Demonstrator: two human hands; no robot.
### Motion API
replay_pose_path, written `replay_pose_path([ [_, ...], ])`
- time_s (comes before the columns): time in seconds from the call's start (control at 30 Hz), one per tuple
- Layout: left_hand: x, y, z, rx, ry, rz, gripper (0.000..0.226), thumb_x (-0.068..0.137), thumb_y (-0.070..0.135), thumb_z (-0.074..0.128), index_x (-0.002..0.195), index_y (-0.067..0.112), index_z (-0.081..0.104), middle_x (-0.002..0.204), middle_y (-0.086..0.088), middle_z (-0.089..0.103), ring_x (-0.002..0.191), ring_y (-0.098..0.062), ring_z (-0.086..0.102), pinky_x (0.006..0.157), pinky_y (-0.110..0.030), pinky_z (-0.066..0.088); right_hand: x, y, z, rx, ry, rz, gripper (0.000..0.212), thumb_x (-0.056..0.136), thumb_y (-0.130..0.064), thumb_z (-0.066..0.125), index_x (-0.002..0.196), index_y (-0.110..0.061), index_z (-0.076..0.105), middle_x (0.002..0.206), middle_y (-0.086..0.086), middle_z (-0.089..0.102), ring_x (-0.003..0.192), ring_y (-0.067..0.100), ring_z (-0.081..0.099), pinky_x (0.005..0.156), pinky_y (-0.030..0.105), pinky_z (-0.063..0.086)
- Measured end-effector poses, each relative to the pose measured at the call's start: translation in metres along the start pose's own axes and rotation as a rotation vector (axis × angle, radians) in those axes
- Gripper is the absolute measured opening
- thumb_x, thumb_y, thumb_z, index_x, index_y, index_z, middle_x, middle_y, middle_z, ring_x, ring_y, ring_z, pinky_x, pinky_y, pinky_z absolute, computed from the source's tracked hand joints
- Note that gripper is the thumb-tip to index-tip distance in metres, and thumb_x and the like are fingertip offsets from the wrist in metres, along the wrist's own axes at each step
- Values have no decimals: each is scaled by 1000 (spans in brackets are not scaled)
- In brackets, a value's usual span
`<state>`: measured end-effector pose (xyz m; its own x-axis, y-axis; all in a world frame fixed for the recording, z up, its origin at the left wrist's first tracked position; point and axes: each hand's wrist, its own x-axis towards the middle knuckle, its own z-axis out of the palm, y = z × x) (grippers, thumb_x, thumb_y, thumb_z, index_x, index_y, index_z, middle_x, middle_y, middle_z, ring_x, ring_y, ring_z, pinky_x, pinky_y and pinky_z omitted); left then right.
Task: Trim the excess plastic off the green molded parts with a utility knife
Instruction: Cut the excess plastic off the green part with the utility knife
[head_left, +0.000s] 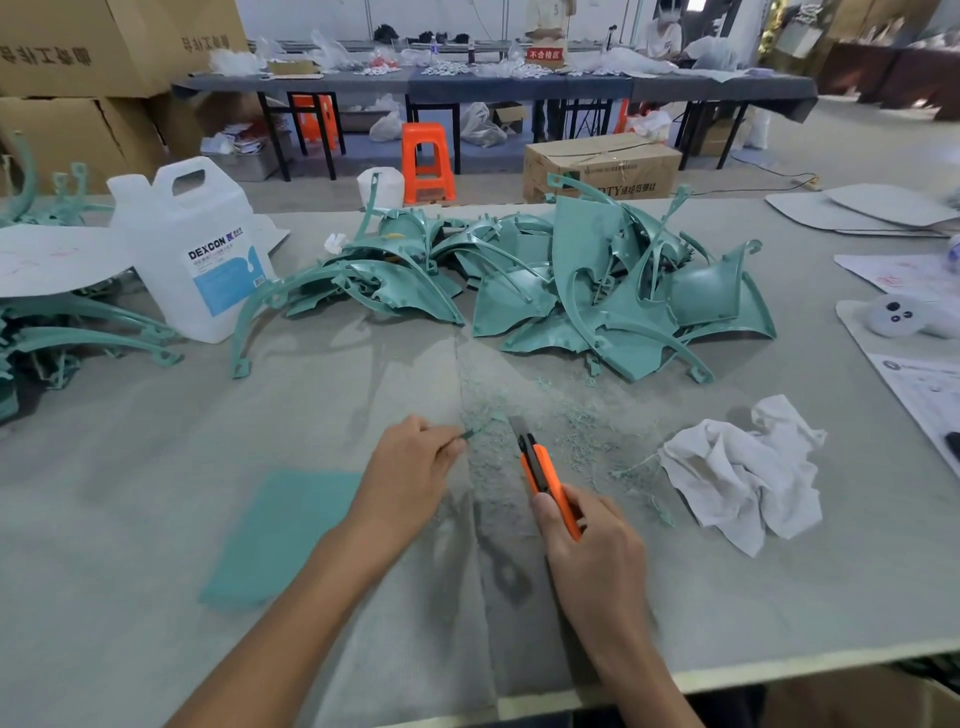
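The fingers (451, 441) of the left hand (415, 467) are pressed together, pinching a thin green sliver (475, 430) just above the tabletop (130, 519). The right hand (592, 540) has its fingers curled round the orange knife (545, 467), blade out and pointing away from the person, its tip near the sliver. No part lies under the blade.

Around the blade we see green shavings (571, 421) strewn over the tabletop, so we judge that some trimming is done. Beyond them, well apart from both hands, sits the heap of green parts (571, 291). We cannot tell which of them are already trimmed. More green arcs (78, 332) lie at the left beside a white jug (192, 254), and a crumpled cloth (743, 483) lies at the right. We judge the task partway done, since neither hand holds a part and the next one must come from the heap.
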<state>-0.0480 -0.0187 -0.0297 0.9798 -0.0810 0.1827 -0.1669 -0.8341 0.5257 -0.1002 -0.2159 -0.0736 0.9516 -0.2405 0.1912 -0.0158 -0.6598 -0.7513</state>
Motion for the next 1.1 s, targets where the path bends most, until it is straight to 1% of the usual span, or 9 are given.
replay_pose_path([
  [0.13, 1, 1, 1, -5, 104, -26, 22, 101, 29, 56, 110, 22, 74, 90, 2, 60, 85, -18, 57, 80, -32, 45, 0, 2, 0, 20, 6, -15, 24, 94, -43, 63, 109, -26, 73, 87, -10, 61, 76, 10, 54, 66, 20, 30],
  [0.37, -7, -13, 9, -284, 185, -192, 16, 96, 28, 65, 87, 20, 76, 70, 8, 71, 72, -11, 68, 75, -35, 54, -1, 2, 0, 31, 11, -36, 22, 94, -41, 64, 107, -26, 73, 86, -10, 63, 75, 8, 55, 68, 22, 34],
  [0.47, -12, -13, 4, -479, 285, -278, 25, 98, 29, 60, 76, 20, 68, 63, 6, 69, 57, -12, 66, 60, -32, 52, -2, 3, 0, 39, 16, -33, 22, 94, -41, 63, 106, -26, 73, 85, -10, 62, 74, 7, 56, 68, 23, 37],
  [0.57, -19, -21, -21, -428, 435, -279, 33, 99, 42, 55, 73, 24, 63, 57, 7, 65, 44, -4, 55, 48, -21, 43, -1, 4, 0, 81, 30, -23, 22, 94, -41, 64, 105, -25, 74, 84, -10, 64, 74, 8, 58, 68, 28, 43],
  [0.67, -30, -44, -56, -225, 492, -272, 49, 99, 49, 47, 62, 20, 64, 63, 8, 66, 62, -3, 60, 63, -31, 47, -1, 6, -1, 128, 37, -11, 19, 94, -40, 65, 102, -26, 74, 81, -9, 66, 74, 9, 60, 70, 34, 48],
  [0.77, -47, -79, -76, 10, 313, -330, 44, 87, 53, 44, 87, 20, 73, 117, -7, 68, 120, -23, 57, 103, -46, 41, -1, 8, -1, 171, 58, 18, 18, 92, -40, 67, 103, -27, 74, 82, -10, 68, 76, 10, 62, 72, 35, 49],
  [0.83, -68, -98, -81, 90, 95, -427, 51, 82, 71, 45, 108, 30, 61, 128, -3, 61, 127, -26, 50, 107, -46, 39, -1, 8, 0, 209, 88, 41, 17, 92, -39, 67, 103, -28, 73, 85, -11, 69, 78, 2, 61, 72, 31, 46],
  [0.93, -100, -105, -68, 129, -179, -489, 95, 60, 98, 36, 130, 35, 47, 141, 5, 48, 132, -20, 44, 110, -40, 36, -1, 6, 0, 273, 147, 48, 9, 93, -40, 66, 100, -37, 68, 86, -15, 68, 81, -4, 60, 70, 24, 42],
  [1.1, -97, -86, -31, 240, -131, -400, 119, 47, 104, 34, 145, 38, 30, 150, 4, 33, 141, -20, 29, 114, -39, 27, -5, 2, -4, 372, 258, 67, 22, 91, -54, 56, 108, -41, 60, 90, -15, 66, 82, 0, 59, 69, 23, 42],
])
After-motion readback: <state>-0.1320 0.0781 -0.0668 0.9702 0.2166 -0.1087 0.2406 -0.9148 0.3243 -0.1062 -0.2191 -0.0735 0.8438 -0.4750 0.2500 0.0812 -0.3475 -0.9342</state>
